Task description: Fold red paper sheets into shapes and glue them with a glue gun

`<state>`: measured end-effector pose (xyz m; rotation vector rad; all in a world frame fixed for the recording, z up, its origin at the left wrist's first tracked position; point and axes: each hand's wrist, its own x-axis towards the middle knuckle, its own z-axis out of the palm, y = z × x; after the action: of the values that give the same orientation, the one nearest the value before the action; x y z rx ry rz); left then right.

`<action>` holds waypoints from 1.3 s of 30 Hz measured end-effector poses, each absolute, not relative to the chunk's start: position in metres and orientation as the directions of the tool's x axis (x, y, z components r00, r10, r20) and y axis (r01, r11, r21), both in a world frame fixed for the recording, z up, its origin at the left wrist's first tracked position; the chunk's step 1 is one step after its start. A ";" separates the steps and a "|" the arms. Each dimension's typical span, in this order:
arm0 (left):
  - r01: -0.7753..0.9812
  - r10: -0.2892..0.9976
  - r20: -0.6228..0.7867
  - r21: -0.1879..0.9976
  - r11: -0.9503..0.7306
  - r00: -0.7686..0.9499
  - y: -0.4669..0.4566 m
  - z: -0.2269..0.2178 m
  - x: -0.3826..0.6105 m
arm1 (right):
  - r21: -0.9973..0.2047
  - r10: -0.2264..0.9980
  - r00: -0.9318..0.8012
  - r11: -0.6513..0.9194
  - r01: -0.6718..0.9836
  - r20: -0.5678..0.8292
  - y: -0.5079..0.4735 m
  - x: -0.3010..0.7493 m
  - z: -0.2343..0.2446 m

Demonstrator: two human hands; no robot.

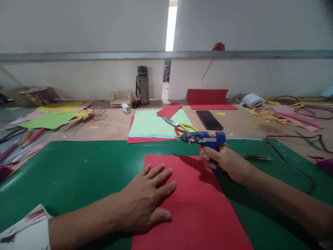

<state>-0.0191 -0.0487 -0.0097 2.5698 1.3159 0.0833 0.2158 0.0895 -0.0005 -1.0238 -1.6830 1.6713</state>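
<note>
A large red sheet of paper [200,211] lies on the green mat [85,170] in front of me. My left hand [148,198] rests flat on the sheet's left side, fingers spread. Wrapped round the handle of a blue hot glue gun [205,137], my right hand [221,158] holds it above the sheet's far right corner. The gun's nozzle points left, and bits of coloured scrap cling to its front. Just behind the nozzle lie scissors [191,127] with red and yellow handles, on a stack of pale green paper [148,121].
A phone [209,119], a folded red sheet [208,99] and a grey bottle [143,86] stand or lie farther back. A pen [256,158] is right of my right hand, near a dark cord [288,166]. Coloured paper [49,119] and markers [36,135] crowd the left.
</note>
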 end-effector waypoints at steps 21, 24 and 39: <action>0.396 0.932 -0.341 0.844 0.362 -0.124 -0.007 0.001 -0.058 | -0.975 0.765 -0.617 -0.220 0.015 -0.182 0.089 0.206 -0.021; 0.519 0.977 -0.180 0.828 0.213 -0.113 -0.006 -0.009 -0.044 | -0.979 0.764 -0.621 -0.200 0.029 -0.174 0.088 0.205 -0.019; 0.695 0.997 0.027 0.719 0.027 -0.066 0.004 -0.018 -0.058 | -0.956 0.750 -0.632 -0.289 -0.046 -0.197 0.091 0.196 -0.014</action>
<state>-0.0579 0.0040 -0.0177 1.7163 1.8132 0.7961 0.1963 0.0910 -0.0137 -0.8931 -1.4280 1.9685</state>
